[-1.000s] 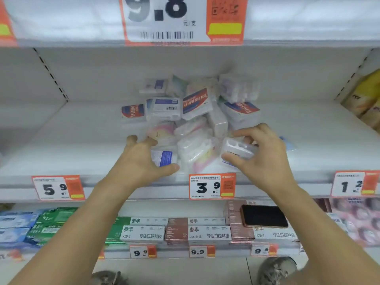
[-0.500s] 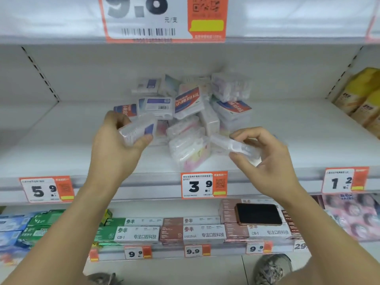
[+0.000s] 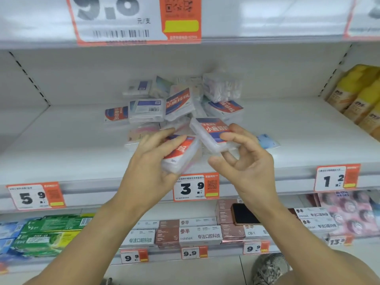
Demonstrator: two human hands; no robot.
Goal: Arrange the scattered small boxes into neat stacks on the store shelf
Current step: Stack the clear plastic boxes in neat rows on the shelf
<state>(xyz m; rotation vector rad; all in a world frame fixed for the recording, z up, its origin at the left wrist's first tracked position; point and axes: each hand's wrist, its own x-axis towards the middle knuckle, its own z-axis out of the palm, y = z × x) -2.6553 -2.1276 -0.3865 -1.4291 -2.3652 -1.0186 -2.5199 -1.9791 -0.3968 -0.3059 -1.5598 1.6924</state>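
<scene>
Two small clear plastic boxes are held just in front of the jumbled pile (image 3: 181, 108) on the shelf (image 3: 308, 130): the left hand (image 3: 151, 161) grips one box (image 3: 181, 154), the right hand (image 3: 244, 159) pinches another (image 3: 211, 132). Both look light, rigid and slick, best held by their long edges; the heap behind crowds any stacking spot

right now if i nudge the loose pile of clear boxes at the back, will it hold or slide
The pile of boxes would probably slide: the boxes lean at mixed angles. Their clear plastic looks smooth and stiff, so likely slippery on the white shelf. They seem light: each hand holds one by the fingers.
</scene>
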